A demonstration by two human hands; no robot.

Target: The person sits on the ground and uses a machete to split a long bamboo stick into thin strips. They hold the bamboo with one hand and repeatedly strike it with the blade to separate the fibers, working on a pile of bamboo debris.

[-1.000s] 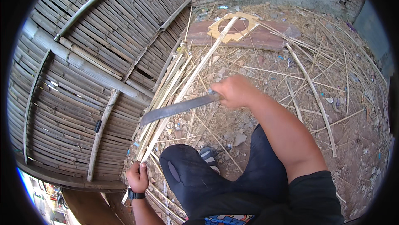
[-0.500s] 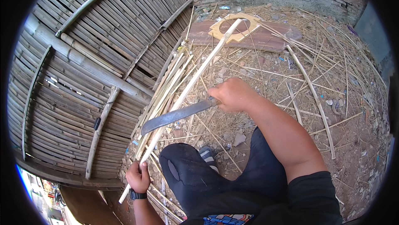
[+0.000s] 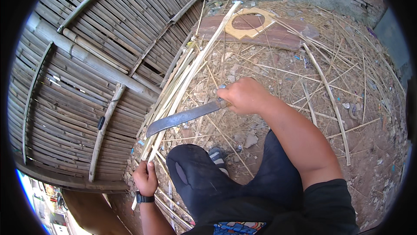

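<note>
the right grip (image 3: 247, 96) is wrapped round the knife (image 3: 184, 118); the left grip (image 3: 146, 177) pinches the strip (image 3: 208, 50), which slants under the knife. if the strip twists, i'd fear the knife skidding toward the left knee (image 3: 189, 159).

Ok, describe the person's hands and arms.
The left hand and right hand are ungloved. A black wristwatch is on the left arm; none shows on the right arm, whose short black sleeve ends near the elbow. Any left sleeve is out of view.
</note>
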